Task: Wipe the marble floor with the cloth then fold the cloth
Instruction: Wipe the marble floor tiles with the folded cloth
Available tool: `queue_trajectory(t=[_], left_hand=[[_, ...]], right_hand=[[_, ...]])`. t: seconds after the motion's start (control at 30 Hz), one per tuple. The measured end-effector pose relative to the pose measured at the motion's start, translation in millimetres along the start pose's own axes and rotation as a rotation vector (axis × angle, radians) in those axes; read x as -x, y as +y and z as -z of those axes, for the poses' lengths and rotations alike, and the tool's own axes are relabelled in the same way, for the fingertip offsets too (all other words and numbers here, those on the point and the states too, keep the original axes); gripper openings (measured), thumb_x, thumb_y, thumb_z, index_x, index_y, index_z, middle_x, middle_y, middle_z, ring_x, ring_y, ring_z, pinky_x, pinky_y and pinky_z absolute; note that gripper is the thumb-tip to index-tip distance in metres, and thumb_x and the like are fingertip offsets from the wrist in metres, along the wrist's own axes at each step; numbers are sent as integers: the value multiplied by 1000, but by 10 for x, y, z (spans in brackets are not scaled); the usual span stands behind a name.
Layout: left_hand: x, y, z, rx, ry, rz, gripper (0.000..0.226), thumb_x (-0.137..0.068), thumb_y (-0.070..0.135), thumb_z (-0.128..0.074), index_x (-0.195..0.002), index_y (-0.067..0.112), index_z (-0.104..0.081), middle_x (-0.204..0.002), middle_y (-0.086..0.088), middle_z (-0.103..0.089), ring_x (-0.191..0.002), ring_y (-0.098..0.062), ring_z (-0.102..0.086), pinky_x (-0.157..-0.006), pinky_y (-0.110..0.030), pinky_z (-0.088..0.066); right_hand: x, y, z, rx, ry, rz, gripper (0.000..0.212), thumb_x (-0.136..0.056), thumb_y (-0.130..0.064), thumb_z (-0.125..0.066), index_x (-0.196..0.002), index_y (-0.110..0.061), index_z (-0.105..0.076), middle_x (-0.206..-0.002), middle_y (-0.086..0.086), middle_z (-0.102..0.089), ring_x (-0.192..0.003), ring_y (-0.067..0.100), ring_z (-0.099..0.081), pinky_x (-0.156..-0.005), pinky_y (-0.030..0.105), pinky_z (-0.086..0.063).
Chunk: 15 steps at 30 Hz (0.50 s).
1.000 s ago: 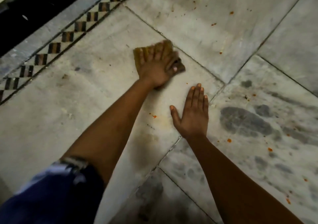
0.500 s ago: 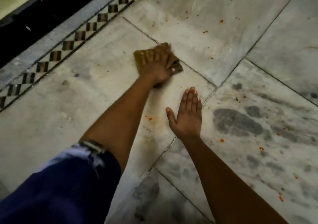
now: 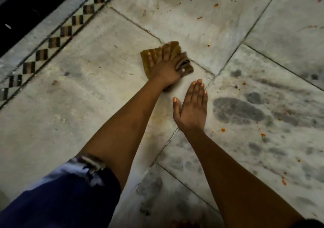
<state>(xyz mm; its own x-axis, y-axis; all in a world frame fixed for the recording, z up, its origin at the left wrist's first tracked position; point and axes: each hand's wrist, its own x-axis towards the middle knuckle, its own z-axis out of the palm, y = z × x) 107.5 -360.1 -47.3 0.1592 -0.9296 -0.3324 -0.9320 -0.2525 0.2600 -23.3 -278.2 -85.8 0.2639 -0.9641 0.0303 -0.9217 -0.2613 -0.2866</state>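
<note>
A mustard-brown cloth (image 3: 172,48) lies folded on the pale marble floor (image 3: 98,91), close to a tile joint. My left hand (image 3: 164,66) presses down on it with fingers spread across the top. The thumb pinches a bunched dark fold at the cloth's right edge. Part of the cloth is hidden under the palm. My right hand (image 3: 192,107) lies flat on the floor just below and right of the cloth, fingers straight and together, holding nothing.
Orange-red specks (image 3: 223,130) are scattered over the grey-veined tiles on the right and at the top. A checkered inlay border (image 3: 54,42) runs diagonally at upper left, with a dark strip (image 3: 26,9) beyond it. My blue sleeve (image 3: 57,198) fills the lower left.
My left hand has slid the cloth slightly to the right, nearer my right hand. The right hand stays planted on the floor. The view has shifted a little.
</note>
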Motion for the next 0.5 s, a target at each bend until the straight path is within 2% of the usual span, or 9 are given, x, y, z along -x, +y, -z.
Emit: queue_trajectory(t=[0.13, 0.2, 0.3, 0.4, 0.5], left_hand=[[449, -401, -148, -83, 24, -145, 58, -91, 57, -37, -143, 49, -12, -159, 2, 8, -145, -24, 9, -112, -51, 11], [604, -743, -77, -75, 53, -72, 61, -90, 59, -35, -143, 47, -8, -159, 1, 6, -145, -24, 7, -112, -52, 9], [513, -1051, 113, 12, 34, 160, 65, -93, 53, -38, -147, 37, -5, -159, 2, 7, -146, -23, 6, -113, -52, 8], [408, -922, 156, 169, 16, 240, 69, -95, 52, -34, -149, 27, 0, -158, 0, 9, -146, -23, 7, -116, -50, 7], [653, -557, -26, 138, -37, 119, 66, -96, 51, -31, -149, 28, 0, -158, 0, 8, -146, -21, 7, -116, -47, 9]], right_hand=[[-5, 4, 1, 7, -26, 21, 75, -92, -49, -14, -146, 4, -12, -154, 23, -10, -144, 31, -8, -118, 39, -2], [-5, 18, -4, 31, -50, 37, 75, -92, -50, -11, -147, 0, -9, -156, 19, -7, -145, 28, -4, -117, 38, 2], [1, 26, -18, 61, -63, 52, 76, -91, -52, -12, -148, -3, -9, -157, 16, -6, -145, 26, -3, -116, 38, 4], [12, 20, -6, 51, -76, 61, 75, -91, -52, -15, -148, -3, -10, -156, 16, -8, -145, 27, -5, -116, 39, 2], [-6, 35, 20, 8, -88, 53, 69, -93, -46, -19, -148, -5, -12, -157, 15, -8, -145, 25, -5, -116, 37, 2]])
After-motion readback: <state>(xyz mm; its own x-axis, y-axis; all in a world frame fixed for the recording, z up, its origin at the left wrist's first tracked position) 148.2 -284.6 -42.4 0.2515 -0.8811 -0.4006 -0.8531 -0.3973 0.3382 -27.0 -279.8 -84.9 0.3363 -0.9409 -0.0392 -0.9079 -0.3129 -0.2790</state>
